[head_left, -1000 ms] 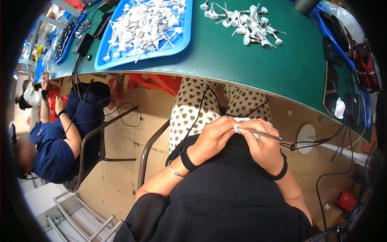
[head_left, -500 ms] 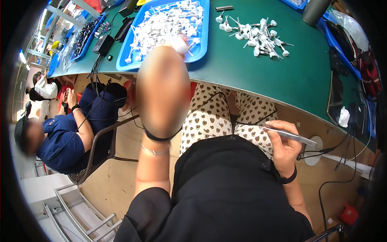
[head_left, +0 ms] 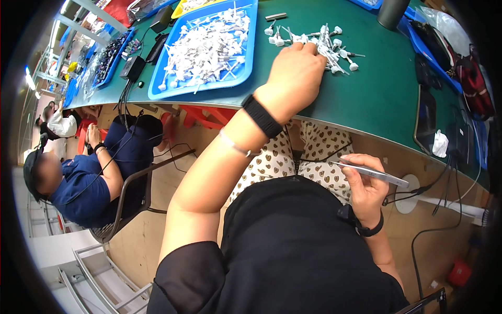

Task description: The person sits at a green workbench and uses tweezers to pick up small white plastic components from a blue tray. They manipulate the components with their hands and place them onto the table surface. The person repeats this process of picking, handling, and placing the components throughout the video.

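Observation:
My left hand [head_left: 297, 73] is stretched out over the green table [head_left: 381, 94], its fingers down on a loose pile of small white parts [head_left: 324, 41]; whether it grips one is hidden by the hand. My right hand [head_left: 364, 183] stays low over my lap, closed around metal tweezers [head_left: 374, 174] that point to the right. A blue tray [head_left: 238, 73] heaped with more white parts lies left of the pile.
A person in blue sits on a chair [head_left: 130, 193] at my left. Dark trays [head_left: 107, 57] line the far left of the table. A tablet [head_left: 426, 118] and a white wad lie at right, a grey cup [head_left: 392, 13] beyond. Cables hang under the table.
My left hand left my lap, rose past the camera and reached forward onto the pile of white parts. My right hand kept the tweezers and stayed by my lap.

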`<state>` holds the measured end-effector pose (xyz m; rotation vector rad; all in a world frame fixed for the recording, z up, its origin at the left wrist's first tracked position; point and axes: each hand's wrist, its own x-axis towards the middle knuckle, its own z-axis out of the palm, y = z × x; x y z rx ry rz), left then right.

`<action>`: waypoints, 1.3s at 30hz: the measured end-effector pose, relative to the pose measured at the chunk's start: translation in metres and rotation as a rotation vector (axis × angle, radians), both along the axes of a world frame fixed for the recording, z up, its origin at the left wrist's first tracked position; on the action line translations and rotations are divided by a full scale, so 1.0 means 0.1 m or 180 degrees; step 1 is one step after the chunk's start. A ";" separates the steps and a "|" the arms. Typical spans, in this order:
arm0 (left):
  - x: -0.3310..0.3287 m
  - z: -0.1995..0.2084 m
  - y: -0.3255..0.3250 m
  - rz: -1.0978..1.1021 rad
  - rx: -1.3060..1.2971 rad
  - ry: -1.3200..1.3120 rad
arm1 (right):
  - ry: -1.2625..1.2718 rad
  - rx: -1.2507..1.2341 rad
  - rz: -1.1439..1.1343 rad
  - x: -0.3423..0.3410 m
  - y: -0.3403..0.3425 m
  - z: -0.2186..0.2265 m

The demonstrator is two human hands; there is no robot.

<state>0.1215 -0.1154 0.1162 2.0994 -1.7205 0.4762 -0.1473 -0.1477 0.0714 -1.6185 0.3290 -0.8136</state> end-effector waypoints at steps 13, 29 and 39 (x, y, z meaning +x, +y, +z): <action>-0.04 0.01 0.28 0.0065 0.0148 0.0515 | -0.0015 -0.0160 -0.0022 -0.03 -0.03 0.01; 0.15 -0.14 0.62 0.0175 -0.0828 0.1455 | 0.0024 0.0321 0.0125 0.01 0.05 0.00; -0.80 -0.04 1.12 -0.0269 -0.0703 0.4560 | -0.0302 0.0676 0.0140 -0.01 -0.01 0.03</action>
